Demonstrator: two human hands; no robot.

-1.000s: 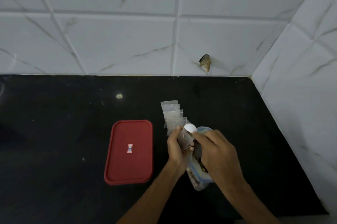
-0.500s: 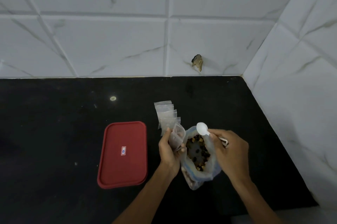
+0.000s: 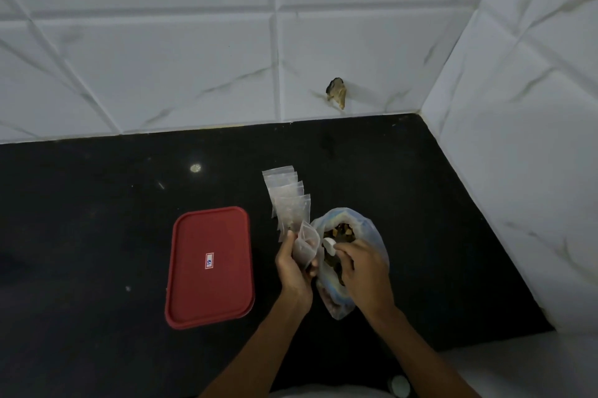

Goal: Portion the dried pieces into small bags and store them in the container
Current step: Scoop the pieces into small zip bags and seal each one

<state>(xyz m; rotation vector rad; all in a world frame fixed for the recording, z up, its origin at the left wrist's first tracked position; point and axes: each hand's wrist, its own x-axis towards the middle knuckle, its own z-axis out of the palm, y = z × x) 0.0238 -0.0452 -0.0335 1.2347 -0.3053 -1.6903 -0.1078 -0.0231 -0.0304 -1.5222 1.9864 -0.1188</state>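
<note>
My left hand [image 3: 293, 266] grips a small clear zip bag [image 3: 305, 245], held upright with its mouth open. Right beside it stands a larger clear plastic bag [image 3: 372, 235] full of brown dried pieces [image 3: 341, 232]. My right hand [image 3: 362, 263] holds a white spoon [image 3: 330, 245] with its bowl at the small bag's mouth, over the large bag's opening. A row of several empty small zip bags [image 3: 284, 197] lies overlapping on the black counter just beyond my left hand. The container with its red lid [image 3: 209, 265] on sits to the left.
The black counter [image 3: 97, 219] ends at white marble-look tiled walls behind and to the right, forming a corner. A small brown chip or object [image 3: 337, 95] marks the back wall. A round whitish thing [image 3: 399, 386] shows at the bottom edge.
My right hand has come down from above the large bag, bringing the spoon to the mouth of the small bag. My left hand still holds the small bag in about the same place.
</note>
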